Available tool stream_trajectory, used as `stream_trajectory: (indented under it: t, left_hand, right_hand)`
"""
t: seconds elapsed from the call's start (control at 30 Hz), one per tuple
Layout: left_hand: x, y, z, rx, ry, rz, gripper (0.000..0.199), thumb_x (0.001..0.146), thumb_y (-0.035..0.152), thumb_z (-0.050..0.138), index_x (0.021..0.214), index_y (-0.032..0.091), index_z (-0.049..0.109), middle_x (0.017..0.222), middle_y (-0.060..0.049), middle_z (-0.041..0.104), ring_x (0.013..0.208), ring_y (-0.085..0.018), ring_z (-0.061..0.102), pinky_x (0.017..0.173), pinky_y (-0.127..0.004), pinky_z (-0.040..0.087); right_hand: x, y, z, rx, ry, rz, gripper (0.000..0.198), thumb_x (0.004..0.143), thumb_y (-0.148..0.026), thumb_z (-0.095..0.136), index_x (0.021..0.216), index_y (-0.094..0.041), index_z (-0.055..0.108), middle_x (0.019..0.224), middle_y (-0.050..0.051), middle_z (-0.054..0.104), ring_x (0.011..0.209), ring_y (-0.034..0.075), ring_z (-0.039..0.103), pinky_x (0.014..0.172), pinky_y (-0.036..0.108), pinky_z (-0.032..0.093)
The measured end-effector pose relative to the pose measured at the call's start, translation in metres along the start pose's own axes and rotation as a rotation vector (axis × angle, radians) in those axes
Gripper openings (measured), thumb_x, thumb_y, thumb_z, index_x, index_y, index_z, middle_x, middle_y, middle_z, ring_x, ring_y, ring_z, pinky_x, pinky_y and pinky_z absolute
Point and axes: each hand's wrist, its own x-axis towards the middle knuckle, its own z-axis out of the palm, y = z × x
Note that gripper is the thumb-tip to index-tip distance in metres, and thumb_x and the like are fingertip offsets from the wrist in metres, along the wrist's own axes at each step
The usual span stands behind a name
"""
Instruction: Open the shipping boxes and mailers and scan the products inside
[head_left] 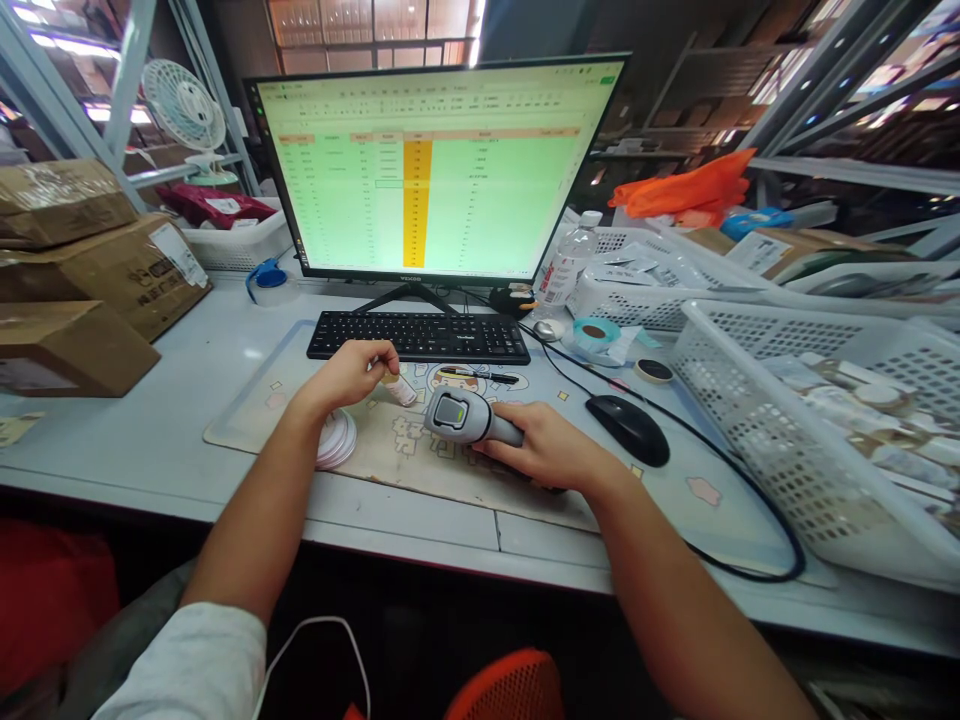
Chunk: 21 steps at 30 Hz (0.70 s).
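My right hand [536,440] is wrapped around the handle of a grey barcode scanner [457,415], whose head points left over the desk mat [442,470]. A small green light shows on the scanner's top. My left hand [356,372] is closed in a pinch at the edge of a small white labelled piece [400,389]; its exact kind is too blurred to tell. The piece lies just left of the scanner head. Below my left wrist sits a stack of round white discs [337,440], partly hidden by the forearm.
A monitor [420,180] showing a spreadsheet stands behind a black keyboard [420,336]. A pen [480,375], black mouse [628,428], tape roll [596,335] and bottle [571,260] lie nearby. White baskets [757,440] fill the right side; cardboard boxes [105,275] stand left.
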Motion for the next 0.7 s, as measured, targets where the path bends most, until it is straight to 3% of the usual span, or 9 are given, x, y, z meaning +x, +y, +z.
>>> stream_trajectory:
  t: [0.17, 0.33, 0.43, 0.57, 0.7]
  left_hand:
    - [0.001, -0.002, 0.0, 0.013, 0.028, -0.017, 0.024, 0.083, 0.007, 0.046, 0.086, 0.017, 0.068, 0.089, -0.002, 0.073, 0.084, -0.016, 0.064, 0.076, -0.027, 0.046]
    - [0.0, 0.0, 0.001, 0.004, 0.024, 0.005, 0.022, 0.084, 0.01, 0.047, 0.088, 0.018, 0.067, 0.09, -0.002, 0.072, 0.084, -0.016, 0.064, 0.076, -0.027, 0.046]
    - [-0.001, 0.002, 0.002, -0.01, -0.018, 0.046, 0.026, 0.085, 0.011, 0.047, 0.095, 0.019, 0.069, 0.096, -0.002, 0.073, 0.09, -0.017, 0.064, 0.081, -0.028, 0.047]
    - [-0.001, 0.003, 0.003, -0.036, -0.053, 0.06, 0.029, 0.086, 0.01, 0.048, 0.099, 0.021, 0.072, 0.102, -0.003, 0.074, 0.095, -0.017, 0.066, 0.085, -0.029, 0.048]
    - [0.0, 0.002, 0.003, -0.024, -0.022, 0.063, 0.028, 0.086, 0.012, 0.051, 0.102, 0.021, 0.072, 0.106, -0.003, 0.075, 0.097, -0.019, 0.067, 0.088, -0.032, 0.05]
  right_hand:
    - [0.0, 0.003, -0.001, -0.09, 0.002, 0.071, 0.035, 0.09, -0.049, 0.061, 0.111, -0.022, 0.071, 0.094, 0.005, 0.074, 0.082, 0.023, 0.067, 0.075, 0.031, 0.049]
    - [-0.003, 0.019, -0.01, -0.409, 0.064, 0.48, 0.05, 0.094, -0.059, 0.052, 0.119, -0.017, 0.065, 0.105, 0.017, 0.073, 0.098, 0.037, 0.069, 0.076, 0.04, 0.048]
    - [-0.004, 0.03, -0.018, -0.478, 0.083, 0.664, 0.052, 0.099, -0.054, 0.041, 0.123, -0.013, 0.061, 0.115, 0.024, 0.07, 0.106, 0.042, 0.068, 0.081, 0.046, 0.049]
    - [-0.006, 0.043, -0.025, -0.486, 0.061, 0.741, 0.053, 0.097, -0.047, 0.048, 0.136, -0.011, 0.055, 0.125, 0.026, 0.067, 0.113, 0.041, 0.066, 0.087, 0.048, 0.049]
    - [-0.014, 0.052, -0.031, -0.463, 0.004, 0.762, 0.064, 0.08, -0.053, 0.07, 0.13, -0.014, 0.061, 0.117, 0.022, 0.071, 0.108, 0.04, 0.068, 0.082, 0.045, 0.051]
